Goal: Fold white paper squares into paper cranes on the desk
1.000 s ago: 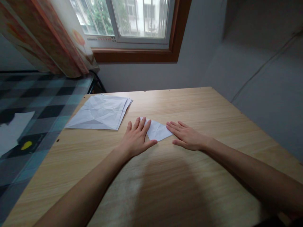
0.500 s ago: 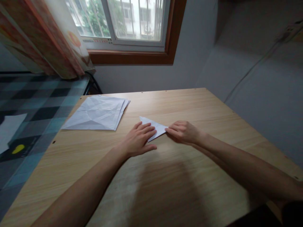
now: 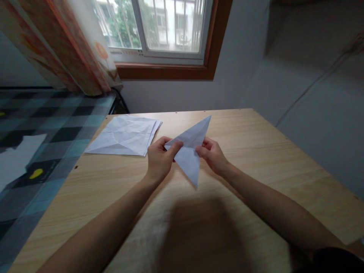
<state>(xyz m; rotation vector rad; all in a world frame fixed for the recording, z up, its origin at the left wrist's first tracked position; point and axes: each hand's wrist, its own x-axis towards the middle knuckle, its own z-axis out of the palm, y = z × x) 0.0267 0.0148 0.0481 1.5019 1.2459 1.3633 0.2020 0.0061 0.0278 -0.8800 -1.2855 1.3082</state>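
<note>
A white sheet folded into a pointed triangular shape (image 3: 190, 151) is held up above the wooden table (image 3: 256, 151), one tip pointing up to the right and another down toward me. My left hand (image 3: 159, 161) pinches its left side with thumb and fingers. My right hand (image 3: 212, 155) grips its right side, fingers curled behind the paper. Both hands are closed on the sheet, in the middle of the table.
A small stack of creased white paper sheets (image 3: 125, 135) lies flat on the table at the far left. A bed with a dark checked cover (image 3: 42, 125) borders the table's left edge. A window and curtain (image 3: 85, 57) are behind; a grey wall stands on the right.
The folded paper lay flat on the table under my flat hands. Both hands then closed on it and lifted it off the table, opening it out.
</note>
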